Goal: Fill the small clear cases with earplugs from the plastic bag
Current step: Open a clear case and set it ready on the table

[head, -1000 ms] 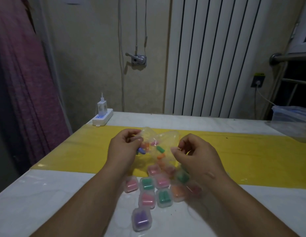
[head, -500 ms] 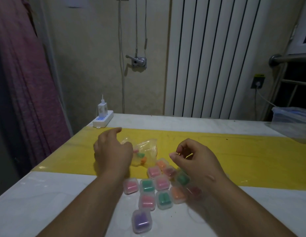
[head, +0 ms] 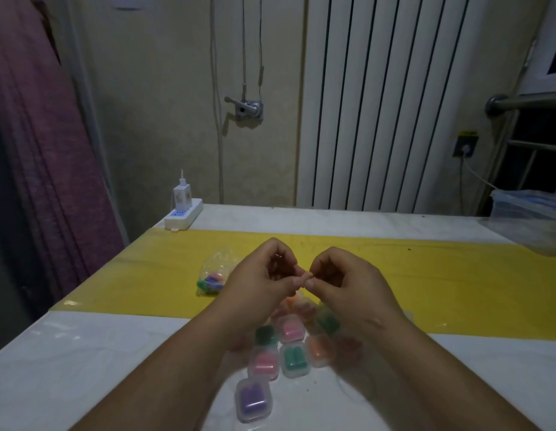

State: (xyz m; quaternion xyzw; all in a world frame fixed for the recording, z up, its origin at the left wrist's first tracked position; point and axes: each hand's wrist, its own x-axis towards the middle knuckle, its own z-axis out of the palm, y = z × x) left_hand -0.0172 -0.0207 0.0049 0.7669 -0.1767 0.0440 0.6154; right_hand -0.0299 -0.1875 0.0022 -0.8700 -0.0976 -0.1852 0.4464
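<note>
The clear plastic bag point(head: 213, 279) of coloured earplugs lies on the yellow mat point(head: 457, 275), left of my hands. Several small clear cases sit in a cluster below my hands, each holding earplugs: a purple one point(head: 253, 399) nearest me, a green one point(head: 294, 359), a pink one point(head: 264, 362), an orange one point(head: 320, 349). My left hand point(head: 261, 284) and my right hand point(head: 348, 284) hover above the cluster with curled fingers. Their thumbs and fingertips meet and pinch a small item, too tiny to identify.
A white power strip point(head: 183, 214) with a charger sits at the table's far left corner. A clear plastic box point(head: 528, 213) stands at the far right. The white table point(head: 84, 368) ends at the left, beside a purple curtain.
My left hand let go of the bag, which now lies on the mat to the left, and moved right until its fingertips met my right hand's.
</note>
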